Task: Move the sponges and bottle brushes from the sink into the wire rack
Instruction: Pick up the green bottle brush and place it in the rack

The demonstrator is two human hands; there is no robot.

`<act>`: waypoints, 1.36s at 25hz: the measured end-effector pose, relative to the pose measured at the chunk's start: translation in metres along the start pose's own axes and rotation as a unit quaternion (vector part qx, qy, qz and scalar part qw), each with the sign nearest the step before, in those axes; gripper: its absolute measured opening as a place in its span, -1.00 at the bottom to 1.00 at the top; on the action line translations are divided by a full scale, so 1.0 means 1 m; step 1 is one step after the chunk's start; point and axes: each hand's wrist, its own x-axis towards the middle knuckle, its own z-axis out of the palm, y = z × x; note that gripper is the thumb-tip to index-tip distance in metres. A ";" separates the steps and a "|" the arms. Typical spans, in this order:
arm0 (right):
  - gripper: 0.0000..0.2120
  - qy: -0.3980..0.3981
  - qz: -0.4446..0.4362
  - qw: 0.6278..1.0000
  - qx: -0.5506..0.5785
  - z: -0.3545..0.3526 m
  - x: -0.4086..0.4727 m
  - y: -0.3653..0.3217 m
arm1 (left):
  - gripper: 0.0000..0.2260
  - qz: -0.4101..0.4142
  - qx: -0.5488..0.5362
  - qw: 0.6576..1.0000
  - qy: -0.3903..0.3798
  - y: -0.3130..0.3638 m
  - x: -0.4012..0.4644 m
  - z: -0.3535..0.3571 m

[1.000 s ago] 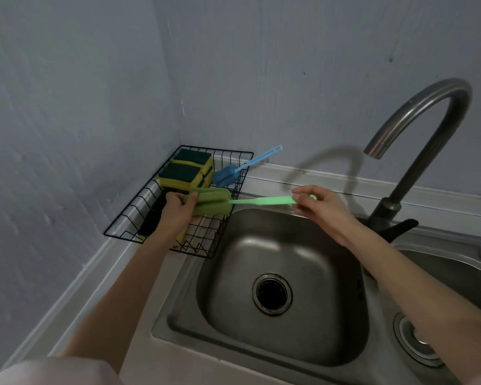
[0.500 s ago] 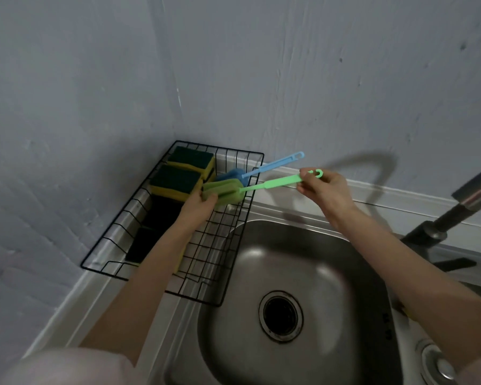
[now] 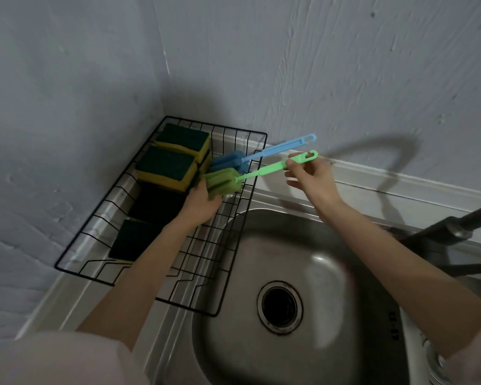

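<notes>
My left hand (image 3: 199, 202) grips the green brush (image 3: 222, 181) head over the wire rack (image 3: 235, 247), my right hand (image 3: 310, 176) pinches its handle, blue brush (image 3: 228, 160) and sponges (image 3: 167, 169) just beside, sink (image 3: 331, 262) bare.

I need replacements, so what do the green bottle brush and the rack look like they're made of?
Green bottle brush: the head looks like matte, ribbed foam; the handle seems moulded plastic, with a slight sheen and a hanging loop. Wire rack: thin metal rods, apparently coated black, finish hard to judge.
</notes>
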 end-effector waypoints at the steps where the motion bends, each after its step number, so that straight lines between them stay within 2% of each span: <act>1: -0.73 -0.006 -0.001 1.000 -0.012 0.001 -0.001 0.001 | -0.46 0.002 -0.005 1.000 0.001 -0.001 0.000 -0.001; 6: -0.60 -0.039 0.038 0.995 -0.079 0.000 -0.012 0.004 | -0.41 -0.012 0.017 1.000 -0.006 0.000 -0.009 -0.003; 10: -0.48 -0.049 0.032 0.991 -0.124 -0.008 -0.028 0.001 | -0.42 -0.011 0.030 0.999 -0.008 0.003 -0.022 -0.004; 15: -0.45 -0.055 0.019 0.988 -0.146 -0.011 -0.037 -0.011 | -0.48 -0.009 0.041 0.999 -0.008 0.007 -0.026 -0.003; 19: -0.43 -0.068 0.027 0.982 -0.172 -0.008 -0.034 -0.011 | -0.39 -0.032 0.091 0.995 -0.017 0.003 -0.014 -0.001; 23: -0.41 -0.080 0.052 0.986 -0.135 0.000 -0.021 -0.010 | -0.34 -0.032 0.058 0.998 -0.011 0.008 -0.009 0.000; 26: -0.55 -0.084 0.069 0.993 -0.042 0.006 -0.017 -0.015 | -0.30 -0.048 -0.011 0.999 0.005 0.010 -0.008 0.003; 29: -0.63 -0.081 0.081 0.993 -0.007 0.008 -0.020 -0.017 | -0.29 -0.056 -0.046 0.997 0.006 0.008 -0.009 0.004; 34: -0.51 -0.090 0.098 0.991 -0.033 0.009 -0.024 -0.015 | -0.26 -0.078 -0.043 0.996 -0.022 0.007 -0.018 -0.003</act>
